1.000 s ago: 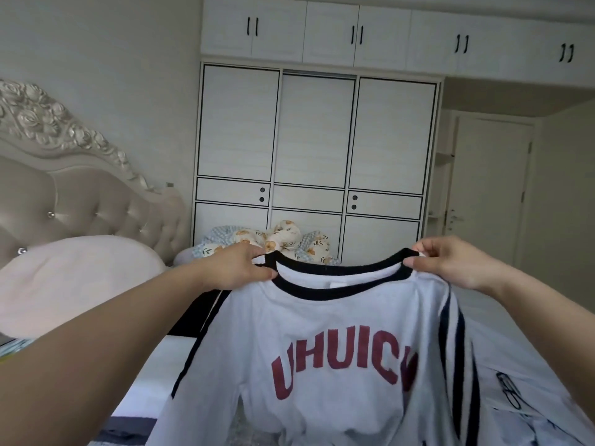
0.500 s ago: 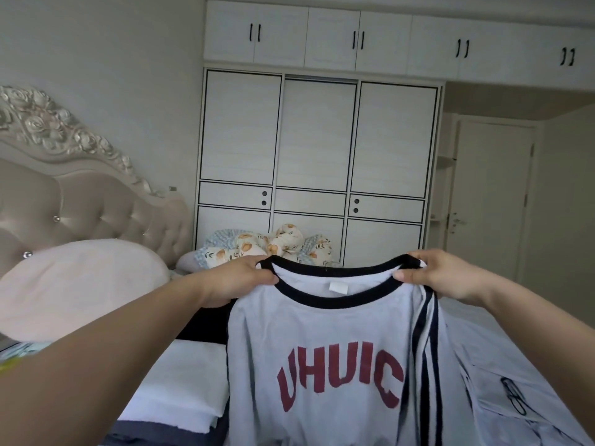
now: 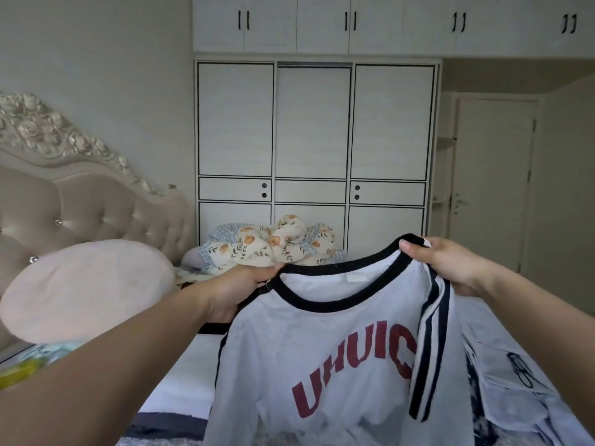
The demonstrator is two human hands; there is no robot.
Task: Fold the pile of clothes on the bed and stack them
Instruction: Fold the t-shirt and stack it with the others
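Observation:
I hold up a white T-shirt with a black collar, red letters on the chest and black stripes down the sleeve. My left hand grips its left shoulder beside the collar. My right hand pinches the right shoulder, a little higher than the left, so the shirt hangs tilted above the bed. The striped sleeve is folded over the front of the shirt. More white clothes lie on the bed at the lower right, one with a black drawing.
A pink round pillow leans on the padded headboard at the left. Floral bedding is bunched at the far side. White wardrobes fill the back wall, with a door at the right.
The shirt has dropped lower and tilted. My right hand has risen above my left, and the striped sleeve has swung further over the front.

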